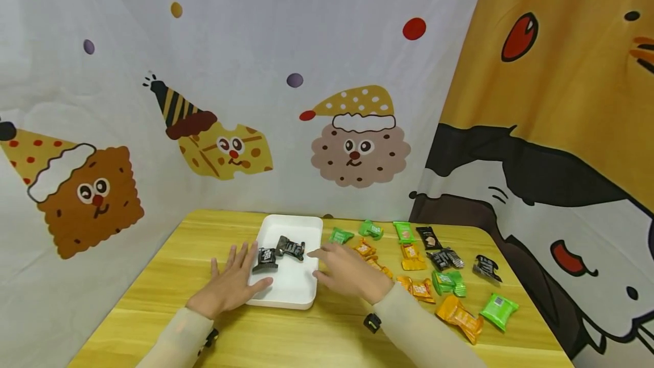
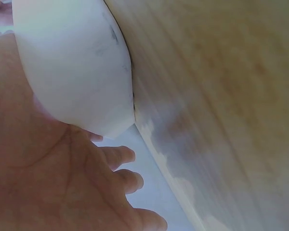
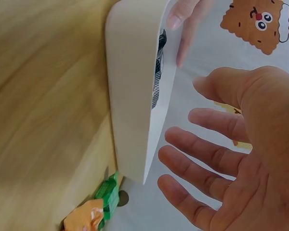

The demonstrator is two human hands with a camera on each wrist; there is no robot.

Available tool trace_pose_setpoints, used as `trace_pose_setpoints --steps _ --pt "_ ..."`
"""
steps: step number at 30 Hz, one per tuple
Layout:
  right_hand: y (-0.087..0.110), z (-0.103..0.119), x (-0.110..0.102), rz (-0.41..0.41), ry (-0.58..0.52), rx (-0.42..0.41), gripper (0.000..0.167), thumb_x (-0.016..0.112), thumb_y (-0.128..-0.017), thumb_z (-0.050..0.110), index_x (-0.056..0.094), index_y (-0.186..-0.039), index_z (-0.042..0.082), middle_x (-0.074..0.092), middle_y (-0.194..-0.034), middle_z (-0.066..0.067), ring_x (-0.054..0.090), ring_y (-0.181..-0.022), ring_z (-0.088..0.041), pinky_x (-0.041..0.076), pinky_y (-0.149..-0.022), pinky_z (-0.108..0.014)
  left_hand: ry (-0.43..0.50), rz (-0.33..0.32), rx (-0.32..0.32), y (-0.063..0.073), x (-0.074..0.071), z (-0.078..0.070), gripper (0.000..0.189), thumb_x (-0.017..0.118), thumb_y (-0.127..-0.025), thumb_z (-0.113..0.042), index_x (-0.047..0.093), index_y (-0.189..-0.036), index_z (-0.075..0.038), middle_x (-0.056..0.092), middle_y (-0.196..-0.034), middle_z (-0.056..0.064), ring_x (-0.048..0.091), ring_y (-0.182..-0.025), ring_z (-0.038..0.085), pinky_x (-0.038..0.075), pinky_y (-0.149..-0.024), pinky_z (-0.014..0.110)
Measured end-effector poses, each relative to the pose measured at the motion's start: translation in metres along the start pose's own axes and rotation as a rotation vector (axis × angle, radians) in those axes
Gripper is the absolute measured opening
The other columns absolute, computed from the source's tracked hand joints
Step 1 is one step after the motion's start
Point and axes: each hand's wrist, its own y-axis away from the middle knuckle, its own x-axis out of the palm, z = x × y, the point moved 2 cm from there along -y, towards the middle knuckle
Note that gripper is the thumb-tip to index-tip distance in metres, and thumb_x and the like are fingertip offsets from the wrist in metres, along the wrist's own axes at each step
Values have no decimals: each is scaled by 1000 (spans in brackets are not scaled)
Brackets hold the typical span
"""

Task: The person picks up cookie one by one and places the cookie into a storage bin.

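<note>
A white tray (image 1: 293, 291) stands on the wooden table, and two black wrapped snacks (image 1: 291, 247) lie in its left and middle part. My left hand (image 1: 232, 284) rests over the tray's left edge with fingers spread. In the left wrist view its palm (image 2: 43, 168) lies against the tray's side wall (image 2: 77, 67). My right hand (image 1: 349, 268) is by the tray's right edge, fingers pointing across it. The right wrist view shows that hand (image 3: 241, 149) holding nothing, its fingers loosely extended and apart from the tray wall (image 3: 132, 96).
Right of the tray lie several wrapped snacks: orange ones (image 1: 460, 318), green ones (image 1: 499, 311) and black ones (image 1: 486, 267). Some are partly behind my right hand. A printed cloth (image 1: 245, 44) hangs behind the table.
</note>
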Motion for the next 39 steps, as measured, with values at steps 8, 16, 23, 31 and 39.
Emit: trace_pose_setpoints --steps 8,16,23,31,39 --pt "30 -17 -2 -25 -7 17 45 80 -113 30 76 -154 11 80 -148 -12 79 -130 -30 68 -112 -51 2 0 2 2 -1 -1 112 61 -112 -74 11 -189 -10 8 -195 28 3 -180 60 -5 -132 97" --pt "62 -46 -4 -50 7 70 48 84 -110 28 76 -155 14 79 -146 -13 80 -124 -32 69 -105 -56 -13 -12 7 2 -2 -1 111 60 -113 -74 11 -188 -9 7 -194 28 4 -180 61 -4 -132 97" --pt "89 -70 -10 -68 -47 145 46 84 -110 22 76 -153 11 79 -140 -10 78 -119 -28 69 -97 -51 -10 0 2 2 -3 -2 111 60 -113 -73 9 -189 -10 5 -195 27 2 -180 59 -5 -133 96" --pt "118 -97 -17 -95 -38 248 48 86 -108 24 76 -154 12 78 -144 -10 79 -123 -32 70 -97 -55 0 -5 2 2 -1 0 111 61 -113 -72 10 -189 -10 6 -195 28 2 -180 60 -5 -132 97" --pt "145 -138 -26 -123 -15 341 48 85 -109 24 75 -153 8 77 -142 -17 79 -124 -42 69 -97 -62 -1 -3 -1 1 2 0 110 60 -113 -73 10 -189 -12 4 -195 25 2 -181 59 -6 -133 96"
